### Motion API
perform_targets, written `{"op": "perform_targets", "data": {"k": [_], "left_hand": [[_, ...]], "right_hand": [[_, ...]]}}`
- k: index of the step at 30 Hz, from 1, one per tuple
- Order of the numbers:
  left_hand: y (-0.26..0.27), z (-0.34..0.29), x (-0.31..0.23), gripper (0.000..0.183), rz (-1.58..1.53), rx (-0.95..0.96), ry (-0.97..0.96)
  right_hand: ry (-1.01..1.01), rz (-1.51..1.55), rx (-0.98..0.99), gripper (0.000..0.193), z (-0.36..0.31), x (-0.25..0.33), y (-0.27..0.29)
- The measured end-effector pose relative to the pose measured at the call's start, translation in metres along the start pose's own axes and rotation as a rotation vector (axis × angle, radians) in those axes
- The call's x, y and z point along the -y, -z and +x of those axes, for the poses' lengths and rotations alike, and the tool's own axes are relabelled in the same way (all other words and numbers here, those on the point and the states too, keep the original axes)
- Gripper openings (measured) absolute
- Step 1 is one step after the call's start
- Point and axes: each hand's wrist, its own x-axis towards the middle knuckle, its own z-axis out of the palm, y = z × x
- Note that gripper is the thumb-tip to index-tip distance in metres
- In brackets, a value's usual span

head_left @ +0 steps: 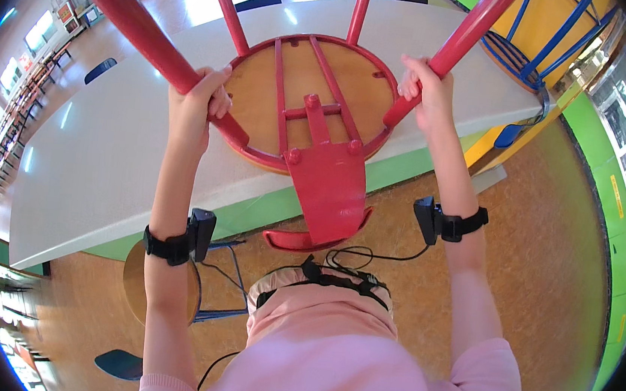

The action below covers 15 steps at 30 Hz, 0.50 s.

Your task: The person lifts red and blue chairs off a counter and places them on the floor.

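A red metal chair with a round wooden seat [254, 88] lies upside down on the white table [92, 144], its legs pointing up. Its flat red backrest [326, 185] hangs past the table's near edge, toward my body. My left hand [200, 100] is wrapped around the near left leg [137, 24], close to the seat. On the other side, my right hand [428, 93] grips the near right leg [481, 19] at about the same height. The two far legs stand untouched. Each wrist carries a black strapped device.
Another upturned chair with blue legs [553, 45] rests at the table's right end. Under the near left edge stands a blue-legged stool with a round wooden seat [137, 280]. Black cables [390, 257] run near my waist. Green cabinets [593, 177] line the right side.
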Motion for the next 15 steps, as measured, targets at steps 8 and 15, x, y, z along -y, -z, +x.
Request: {"op": "perform_targets", "data": {"k": [8, 15], "left_hand": [[0.006, -0.009, 0.047, 0.025, -0.028, 0.075, -0.004], [0.004, -0.006, 0.052, 0.029, -0.045, -0.002, -0.035]], "right_hand": [[0.031, -0.062, 0.257, 0.031, -0.016, -0.038, 0.011], [0.008, 0.021, 0.055, 0.033, -0.016, -0.054, 0.006]]}}
